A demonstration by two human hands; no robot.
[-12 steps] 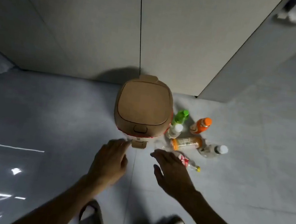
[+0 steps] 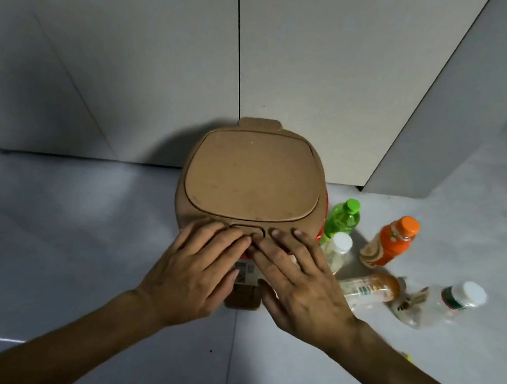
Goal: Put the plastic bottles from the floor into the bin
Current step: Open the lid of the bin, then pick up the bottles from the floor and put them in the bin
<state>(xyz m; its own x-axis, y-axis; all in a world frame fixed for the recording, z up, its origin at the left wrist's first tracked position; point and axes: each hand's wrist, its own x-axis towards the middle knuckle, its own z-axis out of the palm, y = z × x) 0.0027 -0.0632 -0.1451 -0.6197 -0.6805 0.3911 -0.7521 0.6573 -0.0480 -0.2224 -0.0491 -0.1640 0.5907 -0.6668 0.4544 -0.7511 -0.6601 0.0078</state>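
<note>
A brown bin (image 2: pixel 252 175) with its lid down stands on the floor against the wall. My left hand (image 2: pixel 194 267) and my right hand (image 2: pixel 295 281) lie flat side by side on its front edge, fingers spread, fingertips around the lid's push button (image 2: pixel 247 229). Neither hand holds anything. To the bin's right are several plastic bottles: a green one (image 2: pixel 343 218), an orange one (image 2: pixel 390 242), a white-capped one (image 2: pixel 336 251), a clear one with an orange base lying down (image 2: pixel 368 287), and a crumpled clear one with a white cap (image 2: pixel 443 304).
The bin's foot pedal (image 2: pixel 242 300) shows between my wrists. Grey cabinet panels (image 2: pixel 167 51) rise behind the bin, with a corner jutting out at the right (image 2: pixel 448 121). Grey tiled floor (image 2: pixel 47 229) spreads to the left and front.
The view has come much closer to the bin. Both hands have moved forward from above the floor onto the bin's front edge. The red-labelled bottle is now hidden under my right arm.
</note>
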